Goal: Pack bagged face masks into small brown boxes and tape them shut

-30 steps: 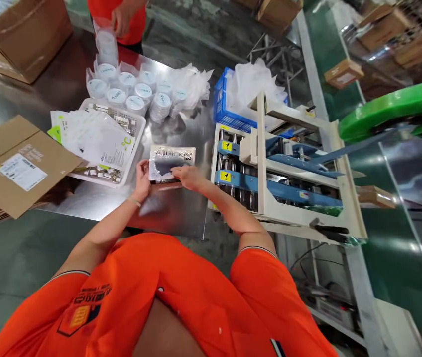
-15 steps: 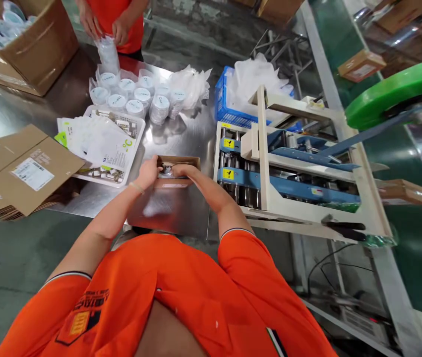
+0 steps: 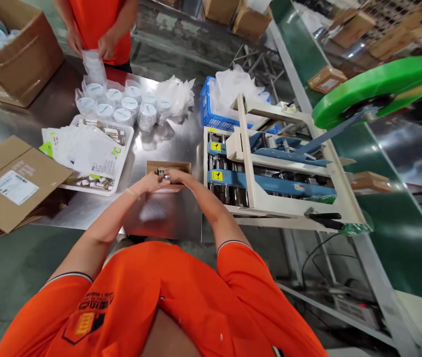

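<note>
Open box (image 3: 173, 187) beneath both hands; left hand (image 3: 151, 182), right hand (image 3: 174, 175) close.

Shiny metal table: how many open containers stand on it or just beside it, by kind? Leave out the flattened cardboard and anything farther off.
Large brown cardboard box: 1
Small brown cardboard box: 1
White plastic tray: 1
Blue plastic crate: 1
Total: 4

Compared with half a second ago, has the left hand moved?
Yes: the left hand has moved rightward, farther from the white tray, toward the middle of the small open box.
</note>
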{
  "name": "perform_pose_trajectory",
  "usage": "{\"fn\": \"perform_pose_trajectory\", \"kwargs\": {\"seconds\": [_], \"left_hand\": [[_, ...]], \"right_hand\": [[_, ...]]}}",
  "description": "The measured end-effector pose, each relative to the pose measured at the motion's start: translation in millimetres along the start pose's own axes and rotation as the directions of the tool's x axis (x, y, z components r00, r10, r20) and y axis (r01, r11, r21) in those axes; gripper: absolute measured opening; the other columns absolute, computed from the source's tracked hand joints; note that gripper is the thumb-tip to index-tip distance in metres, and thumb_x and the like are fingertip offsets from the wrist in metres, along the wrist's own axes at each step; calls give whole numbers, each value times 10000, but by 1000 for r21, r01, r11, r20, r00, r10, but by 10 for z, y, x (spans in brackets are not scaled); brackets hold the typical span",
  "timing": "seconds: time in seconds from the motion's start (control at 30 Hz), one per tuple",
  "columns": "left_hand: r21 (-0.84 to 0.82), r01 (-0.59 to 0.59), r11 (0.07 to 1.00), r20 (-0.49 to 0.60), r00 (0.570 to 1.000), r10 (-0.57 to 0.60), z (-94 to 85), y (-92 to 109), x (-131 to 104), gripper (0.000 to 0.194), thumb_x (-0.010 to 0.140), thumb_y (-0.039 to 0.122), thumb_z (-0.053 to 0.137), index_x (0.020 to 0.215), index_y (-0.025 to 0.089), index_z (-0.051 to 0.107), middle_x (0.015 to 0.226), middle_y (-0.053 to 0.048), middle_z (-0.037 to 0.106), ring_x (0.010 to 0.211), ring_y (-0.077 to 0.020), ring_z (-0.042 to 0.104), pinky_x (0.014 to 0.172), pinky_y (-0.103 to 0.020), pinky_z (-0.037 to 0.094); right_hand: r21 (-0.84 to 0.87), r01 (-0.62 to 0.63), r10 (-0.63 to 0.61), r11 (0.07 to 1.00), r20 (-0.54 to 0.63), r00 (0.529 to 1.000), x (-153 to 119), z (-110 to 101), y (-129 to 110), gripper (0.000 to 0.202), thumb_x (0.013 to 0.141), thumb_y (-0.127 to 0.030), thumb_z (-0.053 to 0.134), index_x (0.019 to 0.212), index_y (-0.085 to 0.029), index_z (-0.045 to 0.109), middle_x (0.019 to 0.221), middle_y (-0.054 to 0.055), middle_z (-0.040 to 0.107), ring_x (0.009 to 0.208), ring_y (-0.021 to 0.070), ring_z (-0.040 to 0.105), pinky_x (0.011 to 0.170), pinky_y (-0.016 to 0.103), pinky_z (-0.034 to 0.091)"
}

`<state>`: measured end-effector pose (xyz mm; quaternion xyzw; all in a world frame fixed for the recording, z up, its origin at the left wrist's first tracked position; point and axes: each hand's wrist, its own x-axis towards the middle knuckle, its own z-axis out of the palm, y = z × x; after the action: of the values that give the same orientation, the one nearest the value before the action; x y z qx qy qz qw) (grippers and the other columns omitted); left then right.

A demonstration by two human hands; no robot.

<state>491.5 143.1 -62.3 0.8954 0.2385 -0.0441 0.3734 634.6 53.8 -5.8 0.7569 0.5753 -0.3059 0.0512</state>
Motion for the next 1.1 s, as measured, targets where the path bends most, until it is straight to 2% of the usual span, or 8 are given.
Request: {"fn": "perform_pose_trajectory", "kwargs": {"seconds": [0.13, 0.23, 0.33, 0.43, 0.6, 0.77, 0.93, 1.1], "left_hand": [[89, -107, 990, 73, 992, 101, -2, -159, -47, 498, 1004, 568, 712, 1305, 189, 830, 1046, -154, 784, 1229, -383, 720, 1105, -436, 554], [102, -109, 989, 88, 991, 100, 11, -175, -30, 498, 1028, 559, 685, 1325, 181, 816, 1024, -150, 782, 1225, -388, 718, 1115, -442, 545], [92, -85, 992, 75, 994, 79, 1, -121, 14, 449, 1012, 537, 745, 1248, 161, 812, 980, -145, 779, 1215, -388, 716, 1098, -438, 555], [122, -20, 992, 5, 1000, 19, 9, -43, 26, 524, 1027, 565, 744, 1258, 95, 756, 1109, -218, 777, 1244, -429, 703, 1099, -497, 549], [291, 192, 937, -334, 939, -89, 172, 48, -104, 595, 1091, 572, 623, 1386, 58, 683, 1512, -360, 633, 1466, -523, 566, 1209, -649, 443], [319, 168, 933, -349, 936, -49, 216, 75, -172, 769, 1088, 546, 637, 1671, 58, 518, 1750, -343, 451, 1689, -488, 360, 1375, -695, 227], [473, 73, 878, -208, 978, 31, 150, 58, -242, 993, 1060, 683, 611, 1731, -19, 410, 1824, -379, 283, 1749, -560, 157, 1379, -786, 103], [529, 83, 845, -160, 987, 3, 194, 30, -114, 1092, 990, 685, 741, 1747, 0, 353, 1828, -387, 259, 1732, -576, 203, 1342, -715, 347]], "right_hand": [[14, -236, 228, 972, -320, 920, -388, -154, 347, 343, 1113, -241, 625, 1415, -153, 761, 1334, 164, 815, 1227, 292, 744, 1007, 318, 560], [45, -435, 433, 899, -244, 868, -539, -131, 430, 352, 1122, -299, 602, 1355, -105, 781, 1211, 210, 836, 1120, 317, 782, 901, 317, 575], [11, -326, 326, 945, -14, 945, -362, -30, 253, 276, 1078, -257, 659, 1237, -121, 838, 1116, 160, 862, 1060, 289, 799, 851, 271, 562], [-28, -286, 286, 958, 14, 958, -118, -46, 89, 277, 1068, -285, 690, 1153, -86, 864, 1138, 202, 857, 1092, 312, 795, 901, 295, 563], [-20, -204, 179, 979, -405, 897, -67, -247, 344, 540, 1132, -446, 629, 1497, -58, 719, 1472, 267, 727, 1406, 381, 656, 1188, 452, 492], [-78, -57, 33, 995, -279, 960, -150, 301, 650, 1307, 738, -541, 1049, 1790, -114, 402, 1848, 297, 311, 1741, 534, 195, 1360, 680, 326], [-6, -5, 2, 1000, -325, 946, -129, 893, 786, 1240, 835, -453, 993, 1840, -219, 305, 1917, 237, 135, 1779, 495, 94, 1344, 764, 311], [183, -14, 105, 983, -500, 860, -168, 1076, 942, 1139, 830, -347, 1009, 1792, -194, 417, 1905, 249, 184, 1785, 477, 96, 1400, 721, 223]]}}
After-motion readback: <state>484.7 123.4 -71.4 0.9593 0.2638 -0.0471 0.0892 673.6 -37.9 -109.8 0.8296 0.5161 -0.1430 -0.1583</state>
